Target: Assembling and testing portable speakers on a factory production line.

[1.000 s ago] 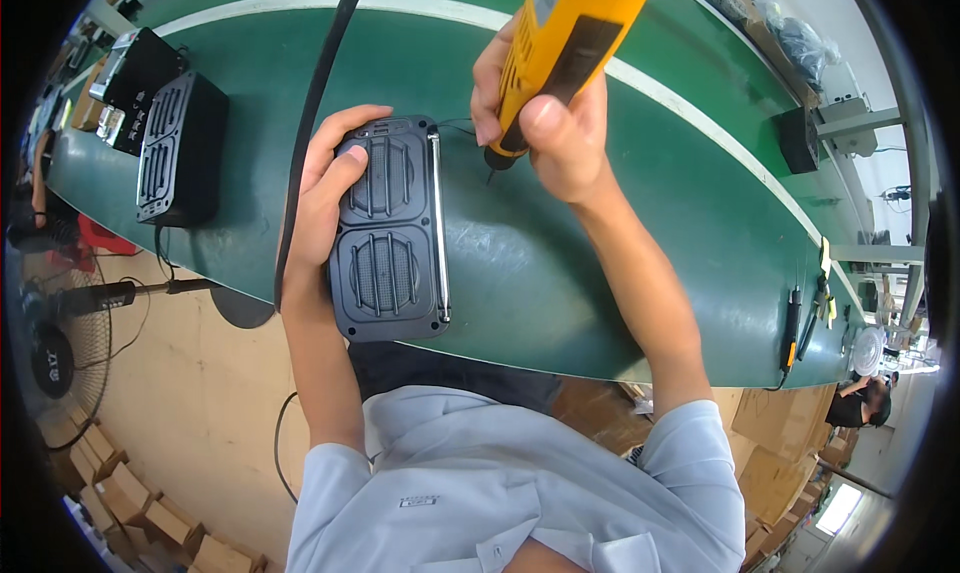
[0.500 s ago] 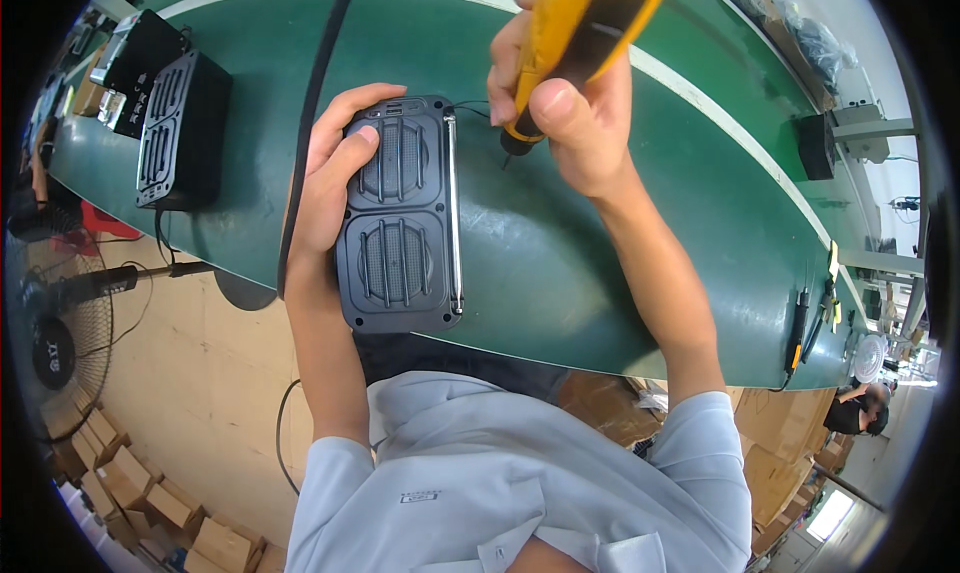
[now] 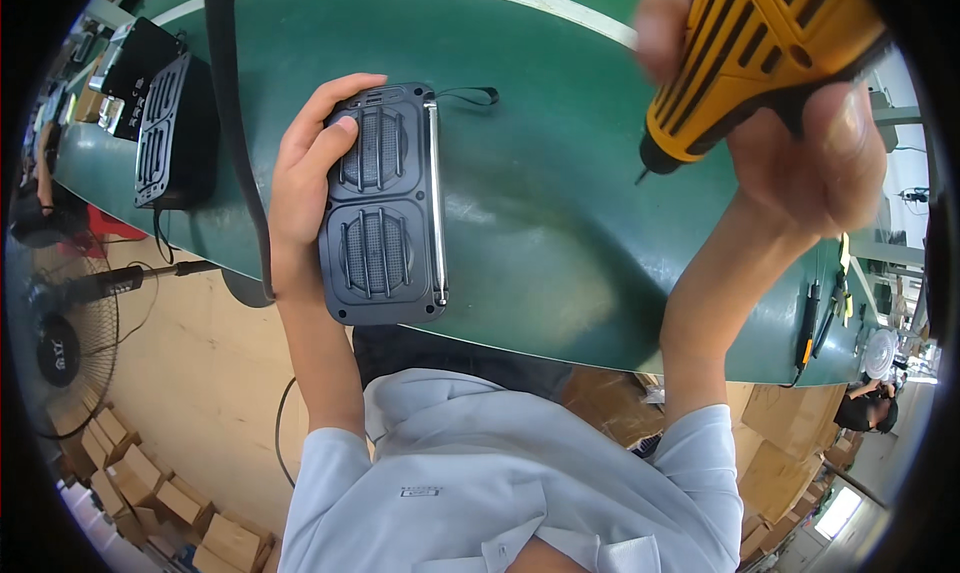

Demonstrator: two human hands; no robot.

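A black portable radio speaker (image 3: pixel 380 201) with two barred round grilles lies on the green table, its silver telescopic antenna (image 3: pixel 437 208) along the right edge. My left hand (image 3: pixel 308 163) grips its upper left side, thumb over the front and fingers round the edge. A thin wrist strap (image 3: pixel 478 95) sticks out from the top right corner. My right hand (image 3: pixel 810 168) is wrapped round a yellow electric screwdriver (image 3: pixel 745 73), raised above the table at the right. The bit points down and left, well apart from the speaker.
A second black speaker (image 3: pixel 178 133) stands at the far left beside a black box (image 3: pixel 138 78). A thick black cable (image 3: pixel 232 123) hangs by my left forearm. A pen-like tool (image 3: pixel 808 328) lies at the table's right edge. A floor fan (image 3: pixel 65 343) and cardboard boxes (image 3: pixel 170 503) are lower left.
My right hand and the screwdriver have moved right, away from the speaker. My left hand and the speaker have shifted slightly left, and the hanging cable has swung left.
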